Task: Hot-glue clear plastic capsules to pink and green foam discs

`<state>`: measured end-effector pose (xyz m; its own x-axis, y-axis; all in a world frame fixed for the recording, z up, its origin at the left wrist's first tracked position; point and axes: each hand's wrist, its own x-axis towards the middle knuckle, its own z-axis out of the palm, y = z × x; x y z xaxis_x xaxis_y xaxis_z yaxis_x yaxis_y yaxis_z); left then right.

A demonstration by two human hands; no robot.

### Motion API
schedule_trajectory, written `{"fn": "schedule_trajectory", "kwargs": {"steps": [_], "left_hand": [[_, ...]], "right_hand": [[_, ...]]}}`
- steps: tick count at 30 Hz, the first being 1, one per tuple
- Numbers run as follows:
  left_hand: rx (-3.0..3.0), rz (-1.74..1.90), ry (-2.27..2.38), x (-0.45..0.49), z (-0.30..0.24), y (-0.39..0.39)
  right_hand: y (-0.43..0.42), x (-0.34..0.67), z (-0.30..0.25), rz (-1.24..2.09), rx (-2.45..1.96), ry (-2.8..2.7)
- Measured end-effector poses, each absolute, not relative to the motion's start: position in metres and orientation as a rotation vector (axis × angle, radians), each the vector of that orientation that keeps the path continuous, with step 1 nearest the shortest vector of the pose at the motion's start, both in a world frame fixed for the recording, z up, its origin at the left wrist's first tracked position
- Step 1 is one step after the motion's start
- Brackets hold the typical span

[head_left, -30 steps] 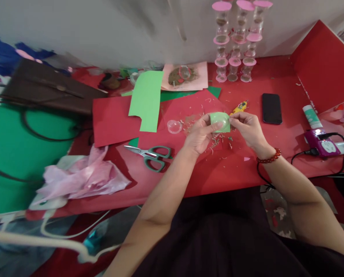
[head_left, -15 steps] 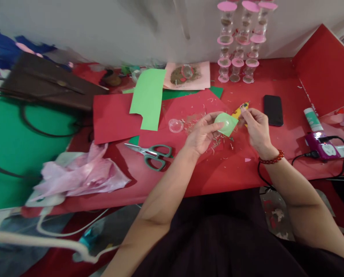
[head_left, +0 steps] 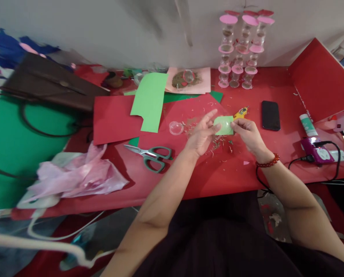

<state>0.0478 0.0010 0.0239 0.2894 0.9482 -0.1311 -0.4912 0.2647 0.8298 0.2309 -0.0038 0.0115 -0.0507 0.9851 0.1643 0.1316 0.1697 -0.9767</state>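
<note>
Between my hands is a small light-green piece of paper [head_left: 218, 130] with a clear plastic dome [head_left: 226, 125] on it. My left hand [head_left: 202, 134] grips its left edge, thumb on top and the index finger stretched out. My right hand [head_left: 248, 134] pinches the right edge. Just behind, a yellow glue gun [head_left: 241, 113] lies on the red table, its lower part hidden by the paper and my right hand. Left of my hands sits another clear plastic piece [head_left: 176, 128]. Paper scraps [head_left: 218, 145] are scattered under the hands.
Grey-handled scissors [head_left: 154, 157] lie at left, near a pink plastic bag [head_left: 82, 169]. Green paper [head_left: 150, 100] rests on red sheets [head_left: 114, 119]. Clear bottle-like towers with pink discs [head_left: 226, 48] stand at the back. At right are a phone [head_left: 270, 115], glue stick [head_left: 308, 125] and purple power adapter [head_left: 314, 150].
My right hand has let go of the yellow glue gun, which now lies on the table, and has taken the green paper's right edge. The paper has turned level.
</note>
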Motion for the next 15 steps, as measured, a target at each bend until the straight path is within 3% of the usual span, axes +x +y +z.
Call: {"fn": "schedule_trajectory", "kwargs": {"steps": [7, 15], "left_hand": [[0.755, 1.111, 0.741, 0.0463, 0.0232, 0.0045], [0.719, 1.153, 0.674, 0.0537, 0.015, 0.0063]], "right_hand": [[-0.0038, 0.2298, 0.0085, 0.857, -1.232, -1.253], [-0.0036, 0.2239, 0.0065, 1.036, -1.125, -1.372]]}}
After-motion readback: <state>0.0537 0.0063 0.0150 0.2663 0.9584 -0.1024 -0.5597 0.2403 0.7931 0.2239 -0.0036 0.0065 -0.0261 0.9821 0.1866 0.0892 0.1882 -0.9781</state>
